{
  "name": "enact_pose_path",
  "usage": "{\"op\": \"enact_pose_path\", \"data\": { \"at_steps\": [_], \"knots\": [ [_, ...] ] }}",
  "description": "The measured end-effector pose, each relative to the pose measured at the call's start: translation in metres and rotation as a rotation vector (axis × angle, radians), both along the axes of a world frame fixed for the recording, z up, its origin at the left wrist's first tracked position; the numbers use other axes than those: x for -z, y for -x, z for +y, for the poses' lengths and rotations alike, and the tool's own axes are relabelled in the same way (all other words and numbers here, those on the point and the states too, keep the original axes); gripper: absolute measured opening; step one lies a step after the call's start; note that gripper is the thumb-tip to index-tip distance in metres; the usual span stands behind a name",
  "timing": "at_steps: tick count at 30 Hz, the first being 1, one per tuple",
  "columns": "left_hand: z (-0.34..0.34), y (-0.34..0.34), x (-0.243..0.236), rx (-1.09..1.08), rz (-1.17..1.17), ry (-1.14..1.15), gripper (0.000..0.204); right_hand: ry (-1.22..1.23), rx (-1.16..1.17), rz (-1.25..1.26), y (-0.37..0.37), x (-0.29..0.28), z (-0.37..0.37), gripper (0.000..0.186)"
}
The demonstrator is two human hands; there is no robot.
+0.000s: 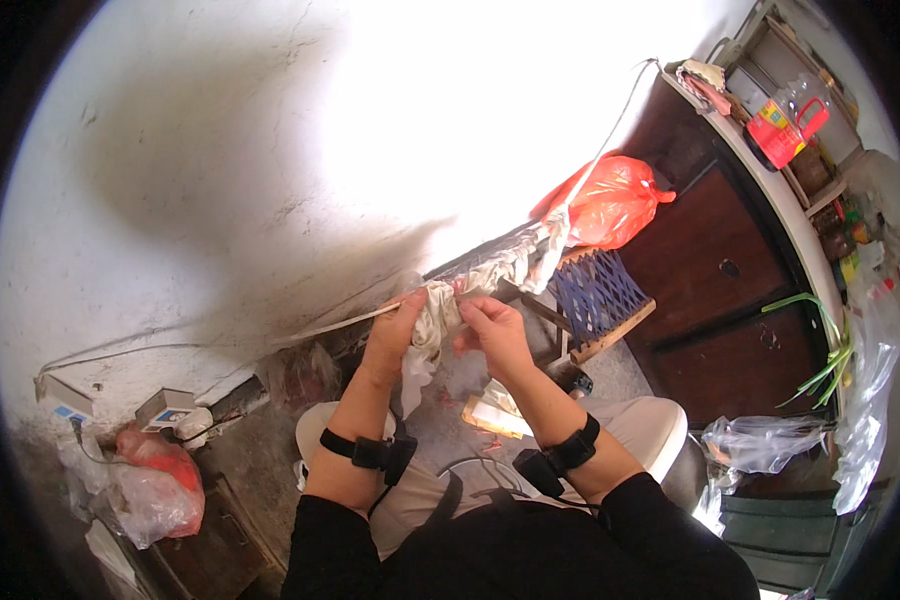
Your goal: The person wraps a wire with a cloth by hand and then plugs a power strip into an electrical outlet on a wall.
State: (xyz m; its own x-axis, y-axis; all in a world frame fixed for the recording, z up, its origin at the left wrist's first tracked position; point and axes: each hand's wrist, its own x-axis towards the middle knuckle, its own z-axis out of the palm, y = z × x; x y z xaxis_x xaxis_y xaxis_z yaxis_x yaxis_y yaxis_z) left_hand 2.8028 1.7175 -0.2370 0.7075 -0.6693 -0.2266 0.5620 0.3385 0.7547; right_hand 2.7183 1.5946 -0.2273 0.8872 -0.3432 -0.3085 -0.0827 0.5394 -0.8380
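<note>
A pale cord runs across in front of the wall. Whitish, crumpled thin material, plastic or cloth, is bunched round it, and more of it lies along the cord to the right. My left hand is closed round the cord at the left edge of the bunch. Just right of it, my right hand has thumb and index finger pinched at the bunch's edge. The other right fingers are curled. A loose end of the bunch hangs below my left hand.
A red plastic bag stands by a blue woven stool. At right is a dark wooden cabinet with a red-labelled jug and green onions. Socket boxes and plastic bags are at left.
</note>
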Motion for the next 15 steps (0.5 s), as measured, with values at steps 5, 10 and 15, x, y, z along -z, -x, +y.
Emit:
{"op": "enact_pose_path", "data": {
  "at_steps": [5, 10, 15],
  "knots": [
    [0.003, -0.006, 0.013, -0.187, -0.383, -0.438, 0.022, 0.387, 0.205, -0.073, 0.021, -0.002, -0.019, 0.011],
    [-0.003, -0.001, 0.006, -0.178, -0.414, -0.393, 0.024, 0.504, 0.308, -0.038, 0.052, -0.011, -0.053, 0.012],
    [-0.002, 0.002, -0.006, -0.003, -0.511, -0.434, 0.026, 0.485, 0.315, -0.022, 0.059, -0.018, -0.057, 0.011]
  ]
}}
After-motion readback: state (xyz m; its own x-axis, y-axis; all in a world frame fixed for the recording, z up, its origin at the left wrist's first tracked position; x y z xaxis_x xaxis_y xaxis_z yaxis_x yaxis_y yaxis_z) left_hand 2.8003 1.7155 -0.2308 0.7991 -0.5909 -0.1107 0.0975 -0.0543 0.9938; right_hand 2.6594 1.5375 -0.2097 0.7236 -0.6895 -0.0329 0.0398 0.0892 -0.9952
